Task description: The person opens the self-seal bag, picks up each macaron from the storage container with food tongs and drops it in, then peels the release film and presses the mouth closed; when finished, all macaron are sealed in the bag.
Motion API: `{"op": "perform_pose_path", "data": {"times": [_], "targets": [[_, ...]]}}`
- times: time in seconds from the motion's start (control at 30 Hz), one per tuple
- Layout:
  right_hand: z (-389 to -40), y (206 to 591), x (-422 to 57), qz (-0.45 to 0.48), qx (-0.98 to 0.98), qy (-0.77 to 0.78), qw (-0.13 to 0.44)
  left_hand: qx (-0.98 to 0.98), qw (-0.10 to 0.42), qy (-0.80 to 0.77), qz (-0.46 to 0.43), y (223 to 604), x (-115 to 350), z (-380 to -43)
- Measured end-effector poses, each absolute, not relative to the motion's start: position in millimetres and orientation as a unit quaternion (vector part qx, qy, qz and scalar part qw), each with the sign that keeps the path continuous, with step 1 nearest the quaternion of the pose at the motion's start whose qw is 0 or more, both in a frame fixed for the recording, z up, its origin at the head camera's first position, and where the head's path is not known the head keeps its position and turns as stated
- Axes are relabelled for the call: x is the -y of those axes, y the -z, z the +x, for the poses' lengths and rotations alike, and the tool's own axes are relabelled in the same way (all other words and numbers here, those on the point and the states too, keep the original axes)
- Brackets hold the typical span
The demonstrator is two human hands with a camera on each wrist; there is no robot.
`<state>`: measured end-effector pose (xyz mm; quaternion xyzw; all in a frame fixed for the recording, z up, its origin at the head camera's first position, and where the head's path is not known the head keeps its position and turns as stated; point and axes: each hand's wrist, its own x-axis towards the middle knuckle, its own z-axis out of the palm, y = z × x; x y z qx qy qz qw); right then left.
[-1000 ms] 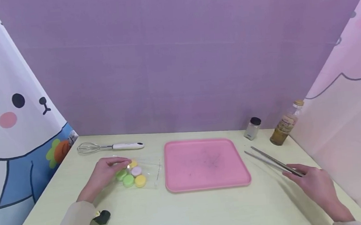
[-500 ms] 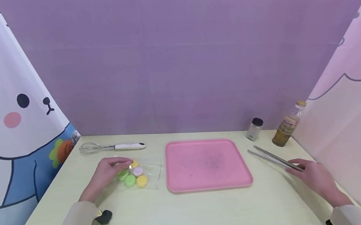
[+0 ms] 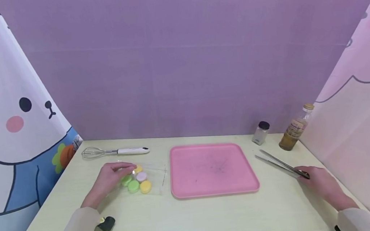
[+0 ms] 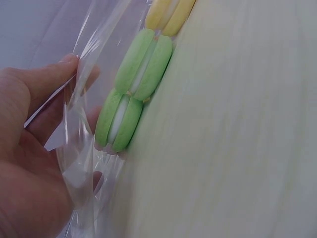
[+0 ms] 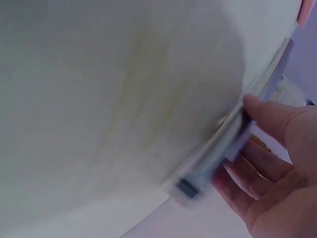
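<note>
Several macarons in green, yellow and pale purple lie in a clear plastic bag [image 3: 157, 175] on the left of the table. My left hand [image 3: 111, 175] pinches the bag's film at its upper left, beside a yellow macaron [image 3: 145, 186]. In the left wrist view, the thumb and fingers hold the film next to two green macarons [image 4: 143, 64]. At the right of the table my right hand [image 3: 322, 184] holds metal tongs [image 3: 283, 164] near their joined end. The tips point away toward the small jar. In the right wrist view the tongs lie close to the tabletop and look blurred.
A pink tray [image 3: 210, 191] lies mid-table between the hands. Behind the bag is a whisk [image 3: 130, 151] with a white handle. A black-lidded jar [image 3: 260, 134] and a corked bottle [image 3: 294, 130] of amber liquid stand at the back right. A purple backdrop [image 3: 182, 76] closes the far edge.
My right hand has lowered the tongs toward the tabletop and turned them slightly. The left hand keeps its hold on the bag. The head view has shifted a little.
</note>
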<state>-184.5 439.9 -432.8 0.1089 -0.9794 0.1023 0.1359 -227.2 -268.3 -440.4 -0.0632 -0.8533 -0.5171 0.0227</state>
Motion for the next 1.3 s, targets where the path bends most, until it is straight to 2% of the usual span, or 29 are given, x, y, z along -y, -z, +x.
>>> {"op": "perform_pose_path", "data": {"times": [0.13,0.33,0.5,0.7,0.8,0.87,0.97,1.1,1.3], "targets": [[-184,432,-439,0.078,0.986,-0.11,0.099,0.852,0.026,0.519,-0.067,440,267,-227],[-180,421,-423,0.105,0.976,-0.109,0.157,0.859,0.017,0.507,-0.064,440,268,-228],[-171,399,-375,0.126,0.965,-0.148,0.174,0.88,0.013,0.47,-0.072,438,267,-229],[-151,387,-300,0.172,0.956,-0.191,0.138,0.896,0.01,0.435,-0.091,431,264,-226],[-140,389,-263,0.215,0.941,-0.238,0.109,0.899,0.004,0.429,-0.09,425,263,-224],[-133,392,-239,0.237,0.925,-0.29,0.067,0.9,0.003,0.427,-0.091,422,262,-223],[-123,399,-203,0.248,0.887,-0.39,-0.02,0.904,0.013,0.414,-0.109,418,260,-227],[-112,409,-152,0.215,0.809,-0.531,-0.133,0.91,0.031,0.383,-0.156,412,250,-243],[-111,425,-83,0.152,0.762,-0.6,-0.189,0.911,-0.001,0.354,-0.209,410,230,-273]]}}
